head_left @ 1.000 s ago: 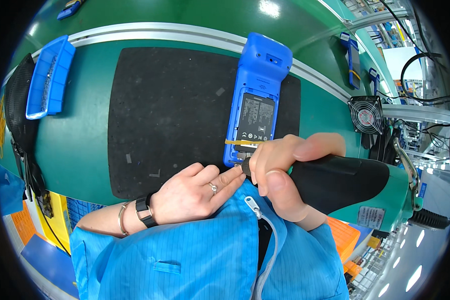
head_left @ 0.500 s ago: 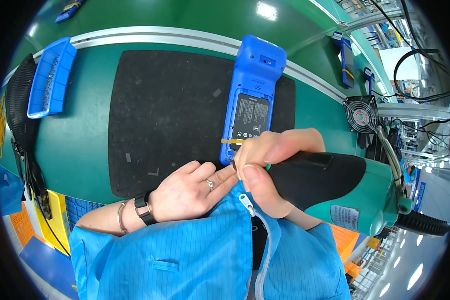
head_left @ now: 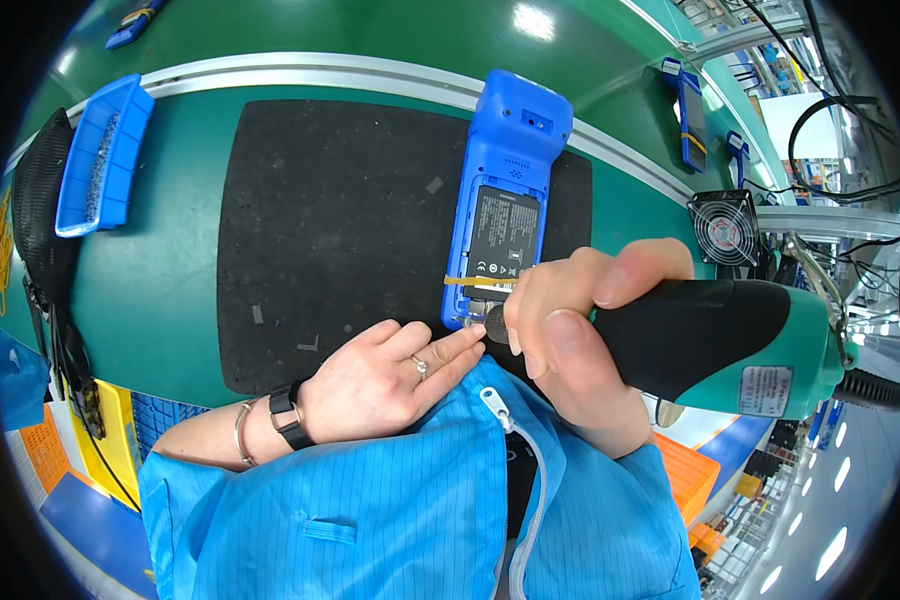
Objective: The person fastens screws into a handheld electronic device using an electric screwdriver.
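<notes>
Blue plastic handheld terminal [head_left: 505, 215] lying back-up on the black rectangular rubber work mat [head_left: 330, 220], long axis running away from the body, its black label panel and a thin yellow strip across the near end showing. Placed flat, probably so the rear face takes a tool squarely.

Right hand [head_left: 570, 335] wrapped closed around the black-and-green electric screwdriver [head_left: 710, 345], thumb along the barrel, tip brought down at the near end of the terminal; exact contact with a screw hidden behind the fingers. Grip full and firm, likely to keep the heavy body steady over a small point.

Left hand [head_left: 380, 380] resting at the near edge of the mat, fingers narrow and extended together, index tip touching the screwdriver's nose just beside the terminal's corner, seemingly guiding the bit. Nothing gripped in it. Ring on one finger, dark watch and thin bangle at the wrist.

Left of the mat, well apart: a blue plastic parts tray [head_left: 100, 155] with small pieces inside, and a black mesh item [head_left: 40, 210] beyond it. Right of the mat: a small black cooling fan [head_left: 725, 225], with cables above it. Beyond the mat's far edge, a pale metal rail [head_left: 300, 72] along the green bench. Blue zipped smock sleeve filling the near foreground, covering the mat's nearest edge.
</notes>
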The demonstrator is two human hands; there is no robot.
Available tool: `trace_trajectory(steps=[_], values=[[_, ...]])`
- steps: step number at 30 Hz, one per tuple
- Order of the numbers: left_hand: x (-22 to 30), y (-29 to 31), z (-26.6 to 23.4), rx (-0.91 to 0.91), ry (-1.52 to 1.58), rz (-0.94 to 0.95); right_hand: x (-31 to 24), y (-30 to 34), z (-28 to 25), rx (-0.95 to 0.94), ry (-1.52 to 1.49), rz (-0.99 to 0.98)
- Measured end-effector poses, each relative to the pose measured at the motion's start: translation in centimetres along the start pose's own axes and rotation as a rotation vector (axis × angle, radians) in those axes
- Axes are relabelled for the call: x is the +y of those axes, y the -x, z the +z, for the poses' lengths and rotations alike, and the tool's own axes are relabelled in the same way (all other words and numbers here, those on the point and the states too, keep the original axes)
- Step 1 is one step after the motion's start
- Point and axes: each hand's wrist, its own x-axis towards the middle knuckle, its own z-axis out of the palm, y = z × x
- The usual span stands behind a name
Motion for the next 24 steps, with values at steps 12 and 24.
trace_trajectory(steps=[12,24], values=[[1.2,-1.3,-0.6,0.36,0.359,-0.495,-1.5,0.7,1.1,0.301,-0.21,-0.021],[-5.2,3.0,-10.6,0.748,-0.22,-0.687,-3.2,2.6,-4.8,0.479,-0.292,-0.343]])
